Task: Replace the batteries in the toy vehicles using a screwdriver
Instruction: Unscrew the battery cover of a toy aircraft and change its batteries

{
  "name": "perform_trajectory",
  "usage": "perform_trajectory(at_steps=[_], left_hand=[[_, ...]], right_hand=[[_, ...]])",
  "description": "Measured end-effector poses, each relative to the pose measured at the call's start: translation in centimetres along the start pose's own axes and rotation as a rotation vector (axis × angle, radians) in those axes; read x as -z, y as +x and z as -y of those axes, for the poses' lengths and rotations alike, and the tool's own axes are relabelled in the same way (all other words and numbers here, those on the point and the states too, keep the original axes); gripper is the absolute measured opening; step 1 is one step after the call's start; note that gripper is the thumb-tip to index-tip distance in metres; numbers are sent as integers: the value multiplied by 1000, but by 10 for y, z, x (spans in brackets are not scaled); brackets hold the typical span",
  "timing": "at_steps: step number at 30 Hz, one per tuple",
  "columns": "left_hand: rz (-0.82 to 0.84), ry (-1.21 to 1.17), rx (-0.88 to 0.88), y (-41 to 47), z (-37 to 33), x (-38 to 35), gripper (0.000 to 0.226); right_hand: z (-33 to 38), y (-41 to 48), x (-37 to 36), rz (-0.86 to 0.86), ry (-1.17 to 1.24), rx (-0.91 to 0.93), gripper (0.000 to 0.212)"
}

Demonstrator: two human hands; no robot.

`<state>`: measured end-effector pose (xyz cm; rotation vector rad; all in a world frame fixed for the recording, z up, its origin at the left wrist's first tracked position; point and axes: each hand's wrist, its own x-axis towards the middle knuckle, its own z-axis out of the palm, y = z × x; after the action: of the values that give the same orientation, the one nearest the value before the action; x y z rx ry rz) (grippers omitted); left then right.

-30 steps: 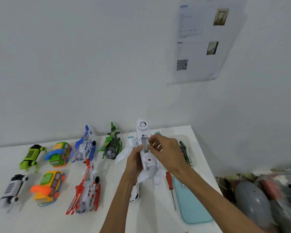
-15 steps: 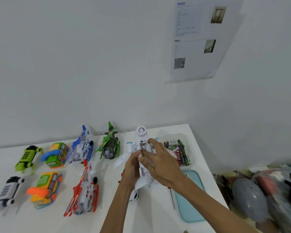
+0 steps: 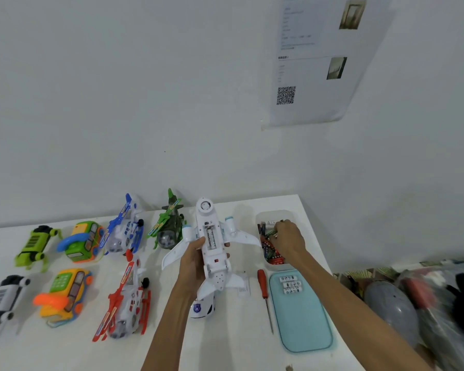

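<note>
My left hand (image 3: 194,261) grips a white toy airplane (image 3: 214,245) belly-up above the table, its battery bay open with one white battery (image 3: 210,238) showing inside. My right hand (image 3: 288,238) reaches into a clear box of batteries (image 3: 272,259) at the back right, fingers curled down among them; whether it holds one is hidden. A red-handled screwdriver (image 3: 263,287) lies on the table right of the plane. Three white batteries (image 3: 290,284) lie on a light blue tray (image 3: 303,325). A small white cover piece (image 3: 243,288) lies by the plane's tail.
Toys stand in rows at the left: green helicopter (image 3: 169,223), blue helicopter (image 3: 125,226), red helicopter (image 3: 126,301), green and orange phone cars (image 3: 82,241) (image 3: 65,293), green and white robots. A white car (image 3: 202,306) sits under my left forearm. Clutter lies beyond the table's right edge.
My right hand left the plane's battery bay and moved right into the box of batteries. My left hand keeps holding the plane, whose bay now shows a battery.
</note>
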<state>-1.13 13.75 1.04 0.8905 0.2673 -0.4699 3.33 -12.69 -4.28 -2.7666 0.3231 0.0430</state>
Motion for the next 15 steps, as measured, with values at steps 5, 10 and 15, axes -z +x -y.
perform_trajectory(at_steps=[5, 10, 15], left_hand=[[12, -22, 15, 1, 2, 5, 46], [3, -4, 5, -1, 5, 3, 42], [-21, 17, 7, -1, 7, 3, 54]], right_hand=[[2, 4, -3, 47, -42, 46, 28], [-5, 8, -6, 80, -142, 109, 29], [-11, 13, -3, 78, -278, 221, 33]])
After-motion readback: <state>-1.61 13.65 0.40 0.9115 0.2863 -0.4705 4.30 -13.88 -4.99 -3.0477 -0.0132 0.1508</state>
